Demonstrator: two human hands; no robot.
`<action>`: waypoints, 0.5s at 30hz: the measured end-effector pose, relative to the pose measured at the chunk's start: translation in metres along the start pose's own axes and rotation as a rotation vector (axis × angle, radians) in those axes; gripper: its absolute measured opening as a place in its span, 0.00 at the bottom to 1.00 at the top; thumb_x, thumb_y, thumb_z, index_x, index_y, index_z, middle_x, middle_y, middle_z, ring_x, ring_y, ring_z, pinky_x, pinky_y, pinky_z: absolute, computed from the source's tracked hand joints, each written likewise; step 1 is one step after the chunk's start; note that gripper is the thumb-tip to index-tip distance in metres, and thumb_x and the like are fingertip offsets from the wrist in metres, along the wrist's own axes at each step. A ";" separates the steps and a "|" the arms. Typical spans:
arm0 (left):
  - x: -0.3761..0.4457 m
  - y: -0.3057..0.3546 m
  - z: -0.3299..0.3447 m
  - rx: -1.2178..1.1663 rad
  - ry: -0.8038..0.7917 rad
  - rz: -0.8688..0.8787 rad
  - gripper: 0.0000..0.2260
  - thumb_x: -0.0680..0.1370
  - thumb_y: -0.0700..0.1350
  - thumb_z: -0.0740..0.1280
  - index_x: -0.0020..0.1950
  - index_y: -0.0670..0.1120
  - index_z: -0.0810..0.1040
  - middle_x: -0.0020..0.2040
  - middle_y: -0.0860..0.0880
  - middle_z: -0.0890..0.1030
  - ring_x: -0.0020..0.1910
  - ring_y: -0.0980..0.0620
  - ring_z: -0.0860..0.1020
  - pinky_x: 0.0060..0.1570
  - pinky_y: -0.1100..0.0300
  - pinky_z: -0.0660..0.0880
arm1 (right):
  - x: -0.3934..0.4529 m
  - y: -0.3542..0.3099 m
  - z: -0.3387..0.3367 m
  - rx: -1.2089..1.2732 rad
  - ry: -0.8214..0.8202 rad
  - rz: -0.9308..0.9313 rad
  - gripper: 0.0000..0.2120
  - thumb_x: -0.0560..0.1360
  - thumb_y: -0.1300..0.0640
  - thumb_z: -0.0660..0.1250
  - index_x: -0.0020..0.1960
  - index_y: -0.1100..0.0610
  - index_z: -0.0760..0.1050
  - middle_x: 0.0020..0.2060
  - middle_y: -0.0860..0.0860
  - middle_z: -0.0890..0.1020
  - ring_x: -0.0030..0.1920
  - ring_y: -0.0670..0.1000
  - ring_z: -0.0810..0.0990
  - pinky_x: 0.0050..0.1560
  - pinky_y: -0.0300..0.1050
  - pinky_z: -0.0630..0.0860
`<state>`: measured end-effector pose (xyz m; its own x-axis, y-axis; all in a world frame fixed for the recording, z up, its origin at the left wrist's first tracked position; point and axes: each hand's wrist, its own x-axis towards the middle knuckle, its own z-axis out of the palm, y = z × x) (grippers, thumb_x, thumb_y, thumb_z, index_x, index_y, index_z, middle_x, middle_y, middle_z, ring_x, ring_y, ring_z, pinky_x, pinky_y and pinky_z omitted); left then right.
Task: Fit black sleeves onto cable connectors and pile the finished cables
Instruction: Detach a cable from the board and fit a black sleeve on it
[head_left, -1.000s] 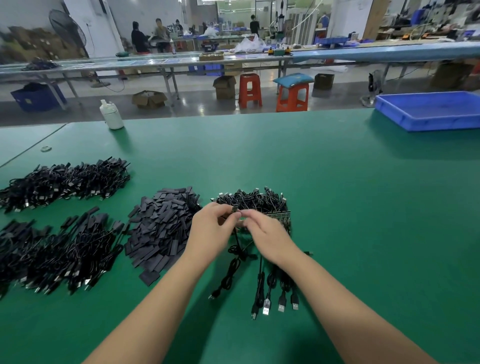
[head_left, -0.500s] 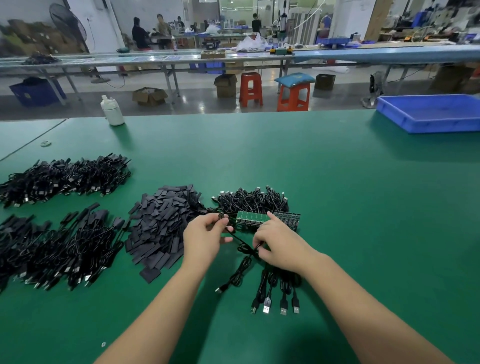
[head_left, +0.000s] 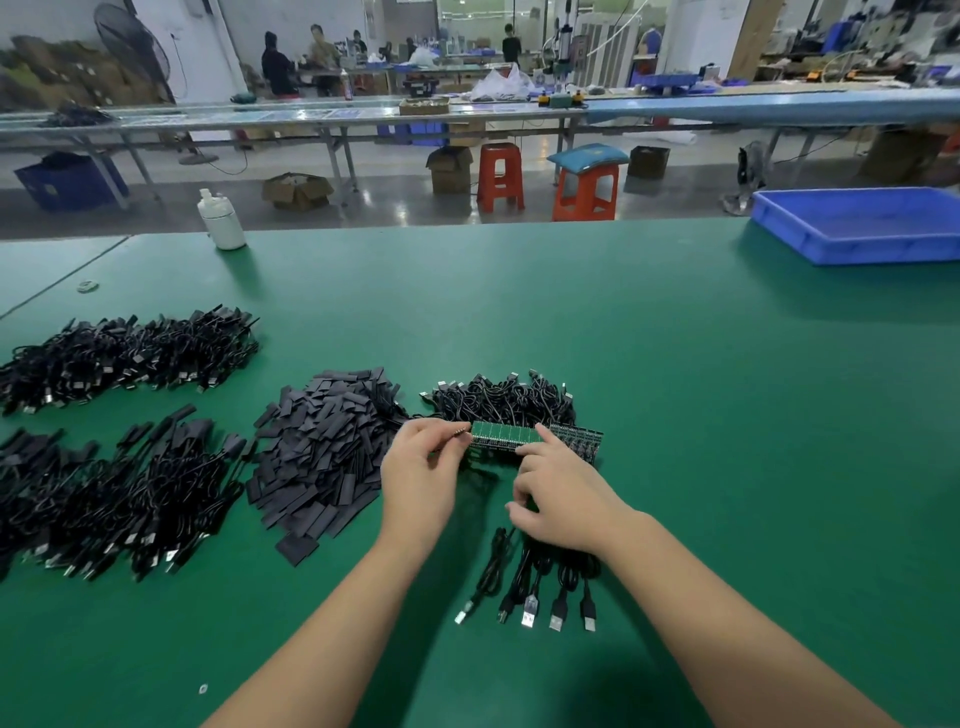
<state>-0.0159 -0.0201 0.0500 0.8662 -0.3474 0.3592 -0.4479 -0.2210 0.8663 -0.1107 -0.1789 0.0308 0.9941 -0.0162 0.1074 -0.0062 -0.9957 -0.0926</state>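
Observation:
My left hand (head_left: 423, 470) pinches a small cable connector (head_left: 460, 432) at the left end of a green circuit-board strip (head_left: 501, 435). My right hand (head_left: 561, 493) lies over a row of black USB cables (head_left: 532, 592). Its index finger touches the strip and its other fingers curl down onto the cables. A heap of flat black sleeves (head_left: 327, 447) sits just left of my left hand. Behind the strip lies a bundle of black cables (head_left: 504, 400). Two big piles of cables lie at the left, one further back (head_left: 130, 353) and one nearer (head_left: 104, 493).
The green table (head_left: 675, 415) stretches to the right, with a blue tray (head_left: 857, 234) at its far right corner. A white bottle (head_left: 221, 221) stands at the far edge on the left. Beyond are orange stools, benches and people.
My left hand has brought the connector up to the strip's left end. My right hand has slid slightly nearer over the cables, its index finger still on the strip.

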 end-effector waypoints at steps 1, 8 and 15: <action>0.002 0.002 -0.003 -0.009 -0.017 0.013 0.08 0.76 0.39 0.71 0.48 0.52 0.85 0.48 0.55 0.79 0.45 0.64 0.78 0.44 0.76 0.69 | 0.001 0.001 0.003 -0.048 -0.013 -0.005 0.12 0.77 0.50 0.63 0.46 0.52 0.84 0.48 0.49 0.83 0.71 0.50 0.69 0.78 0.46 0.33; 0.011 0.016 -0.020 -0.012 -0.186 0.054 0.08 0.75 0.46 0.73 0.43 0.60 0.84 0.39 0.57 0.82 0.34 0.62 0.74 0.37 0.71 0.67 | 0.005 -0.011 0.016 0.180 0.273 0.084 0.17 0.78 0.66 0.63 0.65 0.57 0.78 0.67 0.51 0.78 0.75 0.52 0.66 0.80 0.47 0.47; 0.015 0.019 -0.028 -0.332 -0.240 -0.223 0.02 0.76 0.41 0.73 0.46 0.47 0.81 0.33 0.50 0.82 0.28 0.57 0.73 0.28 0.68 0.68 | 0.018 -0.044 -0.017 1.528 -0.013 0.450 0.17 0.84 0.44 0.55 0.59 0.52 0.77 0.37 0.50 0.85 0.37 0.51 0.83 0.41 0.43 0.77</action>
<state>-0.0047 -0.0035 0.0814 0.8400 -0.5343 0.0947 -0.1271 -0.0240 0.9916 -0.0939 -0.1371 0.0539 0.9420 -0.2623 -0.2092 -0.1850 0.1140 -0.9761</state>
